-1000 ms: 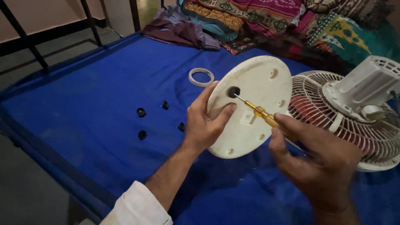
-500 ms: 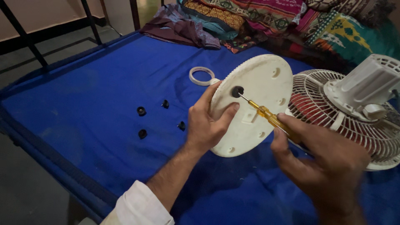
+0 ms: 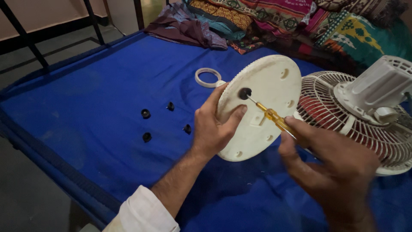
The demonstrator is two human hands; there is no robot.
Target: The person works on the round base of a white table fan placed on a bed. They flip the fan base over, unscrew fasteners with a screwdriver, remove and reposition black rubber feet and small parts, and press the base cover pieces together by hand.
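Head view shows your two hands over a big blue sheet (image 3: 107,81) that covers the bed or table.

Biggest after the sheet is the pile of bright patterned cloths (image 3: 300,21), lying along the far edge of the sheet. No boxes, labels or signs show anywhere, and no bowls or tubs either.

Next comes the white fan cage (image 3: 365,124) with its motor part on top. It lies on the sheet, just to the right of the round white base (image 3: 268,103).

You hold that round white base up on its edge, tilted, in the middle of the sheet. Your left hand (image 3: 212,129) grips its left rim. Your thumb presses on the face of the base and your fingers curl around behind it.

Your right hand (image 3: 334,172) is closed around the handle of a yellow screwdriver (image 3: 274,118). The thin metal tip goes into the dark hole near the top left of the base.

A white ring (image 3: 207,77) lies flat on the sheet, just past the base on its far left side.

Four small black caps (image 3: 165,121) sit on the sheet to the left of the base, well apart from it and near each other.
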